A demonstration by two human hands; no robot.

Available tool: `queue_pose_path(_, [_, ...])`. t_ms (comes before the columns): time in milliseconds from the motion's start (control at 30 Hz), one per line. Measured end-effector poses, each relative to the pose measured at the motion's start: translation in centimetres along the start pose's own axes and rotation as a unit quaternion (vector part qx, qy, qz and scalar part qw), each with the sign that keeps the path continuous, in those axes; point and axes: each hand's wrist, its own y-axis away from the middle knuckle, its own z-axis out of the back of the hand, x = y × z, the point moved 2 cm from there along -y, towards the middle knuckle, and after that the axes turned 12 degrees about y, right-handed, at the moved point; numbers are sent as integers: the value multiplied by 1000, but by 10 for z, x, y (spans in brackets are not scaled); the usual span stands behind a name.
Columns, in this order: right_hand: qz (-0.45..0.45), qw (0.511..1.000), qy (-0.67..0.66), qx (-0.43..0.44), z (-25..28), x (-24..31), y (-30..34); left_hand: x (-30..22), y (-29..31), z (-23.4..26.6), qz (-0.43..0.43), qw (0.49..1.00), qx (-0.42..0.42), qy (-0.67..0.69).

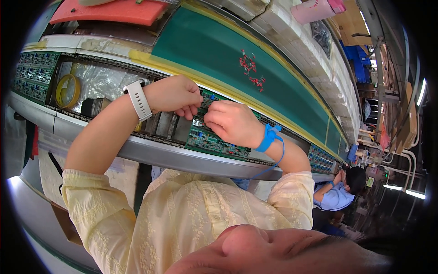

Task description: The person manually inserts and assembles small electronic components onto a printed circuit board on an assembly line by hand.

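Observation:
A green circuit board [213, 145] crowded with small parts lies in the conveyor rail in front of me. Over its left edge my left hand [175, 95] is closed in a pinch, a white watch [138, 101] on its wrist. My right hand [233, 121] hovers low over the same board with fingers curled together, and a blue wrist strap [269, 138] with a cord circles that wrist. The two sets of fingertips are close together. Whatever is between them is too small or hidden to make out.
Small red-and-white parts [250, 66] lie scattered on the green mat [196, 45] beyond the rail. More boards [35, 75] sit at the rail's left. A yellow tape roll [68, 90] rests in the rail opening. Another person [335, 194] works farther right.

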Motion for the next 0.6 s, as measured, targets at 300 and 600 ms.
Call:
queue_pose_path(300, [26,994,95,-39,-5,6,7,5,-5,3,-13,1000,4,-5])
queue_pose_path(600, [48,992,109,-34,0,8,5,5,-5,2,-31,1000,-1,-4])
